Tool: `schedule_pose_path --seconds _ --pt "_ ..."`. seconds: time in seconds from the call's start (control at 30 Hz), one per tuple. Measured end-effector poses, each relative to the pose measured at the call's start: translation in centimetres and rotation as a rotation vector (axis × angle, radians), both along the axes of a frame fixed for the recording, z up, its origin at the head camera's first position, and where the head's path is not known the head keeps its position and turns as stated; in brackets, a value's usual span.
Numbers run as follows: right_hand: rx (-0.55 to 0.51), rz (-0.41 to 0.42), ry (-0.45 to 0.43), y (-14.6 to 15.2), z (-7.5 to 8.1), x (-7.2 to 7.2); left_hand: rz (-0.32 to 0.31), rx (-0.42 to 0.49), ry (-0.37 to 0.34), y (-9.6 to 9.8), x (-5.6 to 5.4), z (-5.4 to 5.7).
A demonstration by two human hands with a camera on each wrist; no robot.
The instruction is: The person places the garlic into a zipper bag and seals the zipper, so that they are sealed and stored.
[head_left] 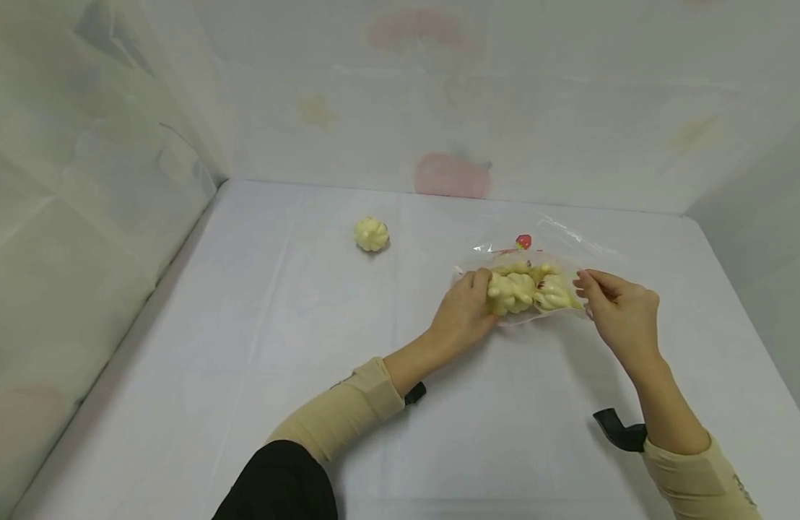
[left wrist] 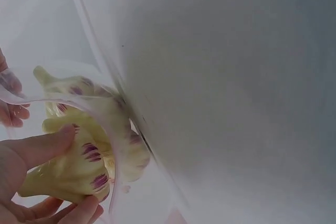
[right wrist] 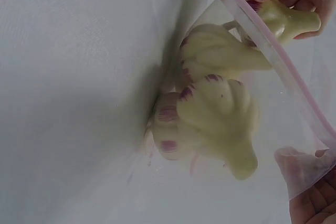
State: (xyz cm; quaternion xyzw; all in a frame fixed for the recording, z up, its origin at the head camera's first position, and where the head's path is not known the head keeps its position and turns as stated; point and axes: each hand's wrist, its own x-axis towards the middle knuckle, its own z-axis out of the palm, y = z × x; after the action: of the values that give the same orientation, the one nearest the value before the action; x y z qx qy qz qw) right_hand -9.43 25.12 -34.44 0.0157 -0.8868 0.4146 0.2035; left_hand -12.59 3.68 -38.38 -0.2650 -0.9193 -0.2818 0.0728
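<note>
My left hand (head_left: pixel 463 310) grips a pale yellow garlic bulb (left wrist: pixel 79 169) with purple streaks, thumb on one side and fingers on the other. That bulb is at the mouth of a clear plastic bag (right wrist: pixel 283 61) with a pink rim. Inside the bag lie several more garlic bulbs (right wrist: pixel 220 119); some overlap, so part of them is hidden. On the other side, my right hand (head_left: pixel 624 318) pinches the bag's edge between thumb and fingers, holding the mouth apart. A red strawberry print (head_left: pixel 523 242) shows on the bag's far part.
One loose garlic bulb (head_left: pixel 371 235) sits farther back on the white-covered table (head_left: pixel 309 318), left of the bag. Pale printed sheeting (head_left: pixel 569 130) rises behind the table and at both sides. Black wrist mounts (head_left: pixel 619 431) jut from both forearms.
</note>
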Motion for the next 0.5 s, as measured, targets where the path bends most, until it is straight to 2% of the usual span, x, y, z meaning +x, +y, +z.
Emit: schedule_pose_path --seconds 0.3,0.5 --pt "0.000 -0.006 -0.004 -0.06 -0.09 0.05 -0.056 -0.062 0.112 0.23 -0.54 0.01" --pt "0.006 -0.008 0.002 -0.06 -0.07 0.10 -0.086 -0.084 0.151 0.31 -0.70 0.23"
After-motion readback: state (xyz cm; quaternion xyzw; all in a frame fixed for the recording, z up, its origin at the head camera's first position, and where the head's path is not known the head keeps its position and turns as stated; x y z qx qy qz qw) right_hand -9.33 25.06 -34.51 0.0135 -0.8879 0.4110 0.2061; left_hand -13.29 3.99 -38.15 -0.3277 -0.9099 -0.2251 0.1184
